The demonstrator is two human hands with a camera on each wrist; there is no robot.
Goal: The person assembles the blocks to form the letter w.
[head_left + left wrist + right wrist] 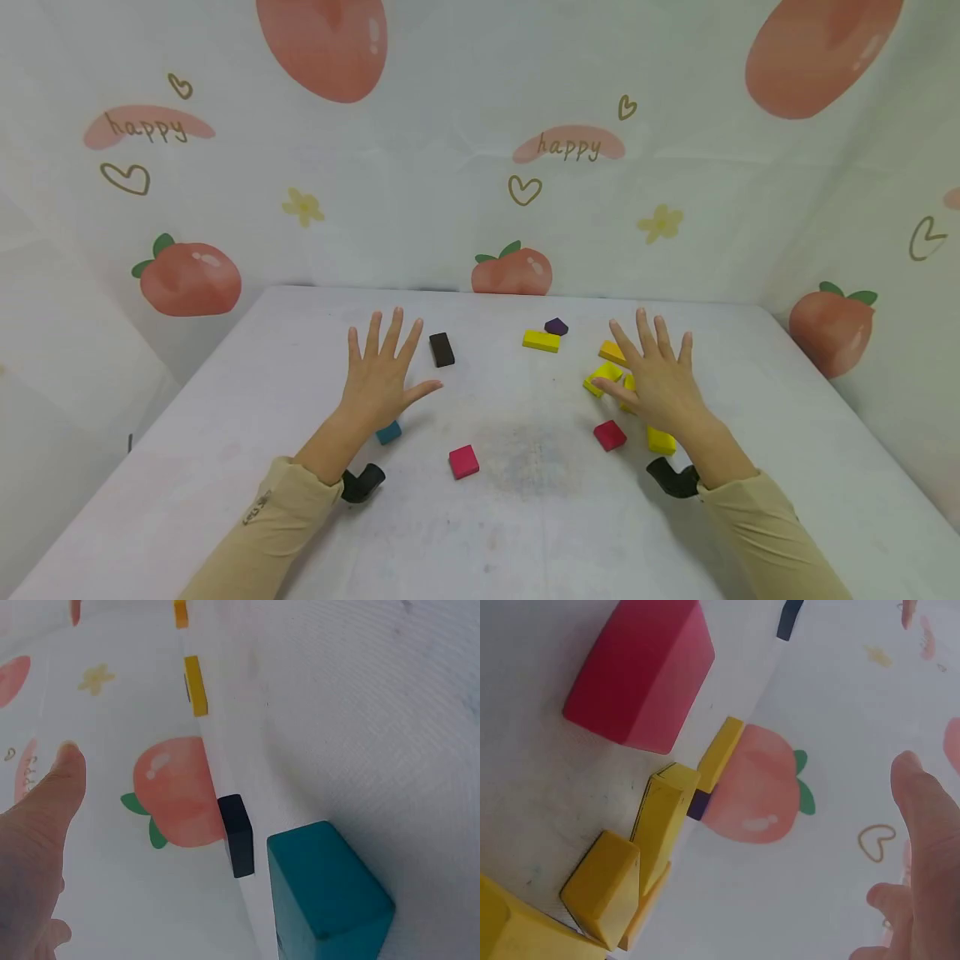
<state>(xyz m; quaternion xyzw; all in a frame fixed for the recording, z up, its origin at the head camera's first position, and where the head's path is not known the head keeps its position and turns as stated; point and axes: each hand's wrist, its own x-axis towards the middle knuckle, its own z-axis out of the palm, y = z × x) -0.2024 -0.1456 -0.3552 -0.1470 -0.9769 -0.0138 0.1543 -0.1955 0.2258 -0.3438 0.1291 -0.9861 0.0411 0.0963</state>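
Both hands are raised over the white table with fingers spread and nothing held. My left hand (380, 385) is nearest a teal block (388, 432), which shows large in the left wrist view; a dark block (442, 350) lies beyond the thumb. On the other side, my right hand (662, 385) partly covers a cluster of yellow blocks in the head view, among them a yellow block (602, 378), a nearer yellow block (661, 441) and an orange-yellow block (612, 352). A red block (610, 435) sits below that thumb.
Another red block (464, 462) lies on the table (525, 533) between the forearms. Toward the back are a long yellow block (542, 341) and a small purple piece (557, 327). Behind the table hangs a printed white cloth (420, 167). Black devices show beside both wrists.
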